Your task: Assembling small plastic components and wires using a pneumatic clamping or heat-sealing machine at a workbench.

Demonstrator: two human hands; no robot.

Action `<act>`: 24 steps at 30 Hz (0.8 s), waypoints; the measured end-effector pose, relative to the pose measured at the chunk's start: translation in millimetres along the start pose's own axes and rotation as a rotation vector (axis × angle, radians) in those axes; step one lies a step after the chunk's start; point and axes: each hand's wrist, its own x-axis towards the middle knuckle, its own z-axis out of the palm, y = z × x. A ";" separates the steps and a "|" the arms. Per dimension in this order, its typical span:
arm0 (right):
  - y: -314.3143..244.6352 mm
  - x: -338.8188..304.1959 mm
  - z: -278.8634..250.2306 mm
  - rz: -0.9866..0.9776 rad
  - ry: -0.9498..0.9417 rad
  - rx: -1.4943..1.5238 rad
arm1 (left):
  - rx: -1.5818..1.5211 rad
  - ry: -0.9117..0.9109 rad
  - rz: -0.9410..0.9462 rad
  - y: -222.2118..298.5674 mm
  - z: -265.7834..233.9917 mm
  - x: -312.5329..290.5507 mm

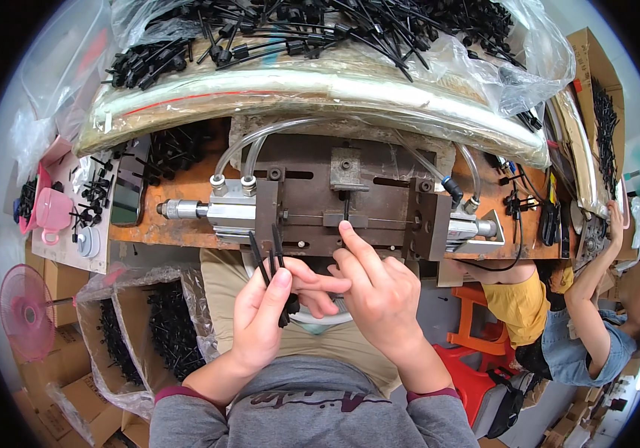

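Note:
My left hand (267, 302) is closed round several thin black plastic stems (266, 257), which stick up past the thumb; their thicker ends show below the palm. Just right of it, my right hand (379, 291) has its index finger stretched forward and the other fingers loosely bent, with nothing gripped. That fingertip touches the lower end of a black part (347, 207) seated upright in the middle of a metal fixture (305, 160). Above the part is a small grey metal block (347, 170) with a bolt. Air cylinders, left (234, 216) and right (465, 228), flank the fixture.
Clear hoses (275, 128) arch behind the fixture. A plastic-covered shelf (320, 93) carries a heap of black parts (320, 33). Boxes of black parts (174, 325) stand at left, near a pink fan (27, 313). A co-worker (588, 328) sits at right, beside orange and red stools (469, 317).

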 end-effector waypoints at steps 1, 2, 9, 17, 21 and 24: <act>-0.1 0.5 0.2 0.000 0.005 0.004 | -0.013 0.001 -0.008 0.3 1.2 0.0; 0.0 1.2 0.5 0.000 0.010 0.008 | -0.023 0.016 -0.012 1.8 3.0 0.5; 0.1 3.3 -13.2 -0.011 0.089 0.300 | -0.051 0.038 0.024 5.1 6.5 -4.2; -80.6 -48.5 -121.6 0.296 0.496 -1.014 | -0.074 0.024 -0.014 -2.7 7.0 -9.2; -81.1 -28.7 -125.3 0.881 -0.349 -2.641 | -0.073 -0.010 -0.034 -5.1 10.7 -7.7; -74.8 -19.0 -124.8 1.296 -1.295 -3.354 | -0.080 0.000 -0.042 -7.4 10.9 -7.9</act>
